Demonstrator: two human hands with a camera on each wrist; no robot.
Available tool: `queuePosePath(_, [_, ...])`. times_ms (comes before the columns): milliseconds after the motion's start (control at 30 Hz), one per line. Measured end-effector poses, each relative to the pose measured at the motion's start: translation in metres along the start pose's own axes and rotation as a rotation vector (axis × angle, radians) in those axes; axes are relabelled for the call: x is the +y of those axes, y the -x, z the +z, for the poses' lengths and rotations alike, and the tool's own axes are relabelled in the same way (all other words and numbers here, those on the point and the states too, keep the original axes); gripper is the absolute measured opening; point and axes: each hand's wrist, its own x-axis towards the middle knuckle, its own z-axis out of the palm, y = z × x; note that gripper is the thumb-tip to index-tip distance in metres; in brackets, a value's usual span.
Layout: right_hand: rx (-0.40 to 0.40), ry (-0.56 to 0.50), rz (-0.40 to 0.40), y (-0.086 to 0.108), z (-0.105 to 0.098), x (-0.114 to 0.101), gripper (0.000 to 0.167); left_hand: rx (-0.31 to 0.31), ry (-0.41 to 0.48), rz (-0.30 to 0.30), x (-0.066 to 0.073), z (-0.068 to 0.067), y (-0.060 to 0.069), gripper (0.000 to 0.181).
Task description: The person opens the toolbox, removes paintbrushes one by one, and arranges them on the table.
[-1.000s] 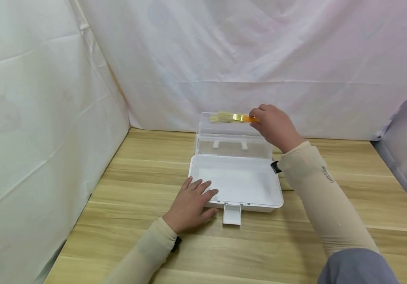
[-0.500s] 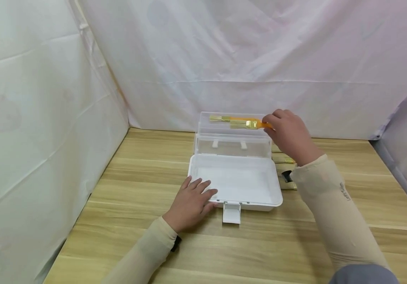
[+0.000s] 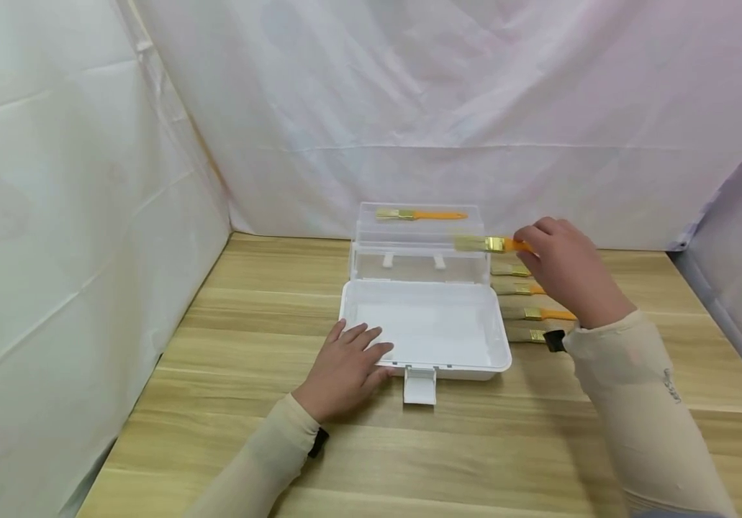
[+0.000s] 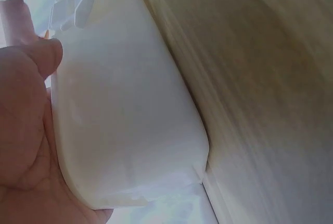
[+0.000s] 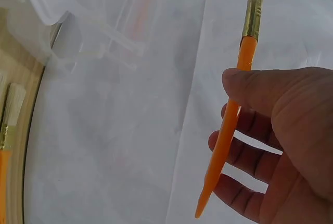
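My right hand (image 3: 571, 273) holds a flat paintbrush (image 3: 496, 244) by its orange handle, above the table to the right of the raised lid. In the right wrist view, the thumb and fingers pinch the handle (image 5: 247, 52). A white plastic box (image 3: 435, 324) stands with its see-through lid (image 3: 421, 270) up. Splayed across its front left corner, my left hand (image 3: 342, 372) rests on the rim. The left wrist view shows the thumb (image 4: 47, 57) against the box's side. Another paintbrush (image 3: 438, 215) shows at the lid's top; whether inside or behind it, I cannot tell.
Several paintbrushes (image 3: 542, 314) lie side by side right of the box, partly hidden by my right arm. A white latch (image 3: 419, 388) hangs open in front. White cloth (image 3: 409, 93) walls the back and left of the wooden table (image 3: 247, 288).
My right hand has moved right and lower with its paintbrush, away from the lid. The brush at the lid stays behind, and the row of brushes has come into view. My left hand stays put.
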Motion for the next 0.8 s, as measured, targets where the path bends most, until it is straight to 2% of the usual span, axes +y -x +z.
queuePosePath(133, [-0.064, 0.031, 0.041, 0.017, -0.004, 0.005, 0.022, -0.006, 0.01, 0.003, 0.0, 0.0, 0.0, 0.043])
queuePosePath(300, [-0.09, 0.072, 0.044, 0.037, -0.002, 0.011, 0.023, 0.0, 0.012, 0.0, -0.001, 0.0, 0.001, 0.043])
queuePosePath(533, [-0.134, 0.096, 0.055, 0.069, 0.003, 0.026, 0.025, 0.017, 0.039, 0.011, -0.001, 0.0, 0.001, 0.045])
queuePosePath(800, [-0.222, 0.114, 0.081, 0.109, 0.015, 0.041, 0.027, 0.02, 0.014, 0.012, -0.001, -0.002, 0.001, 0.046])
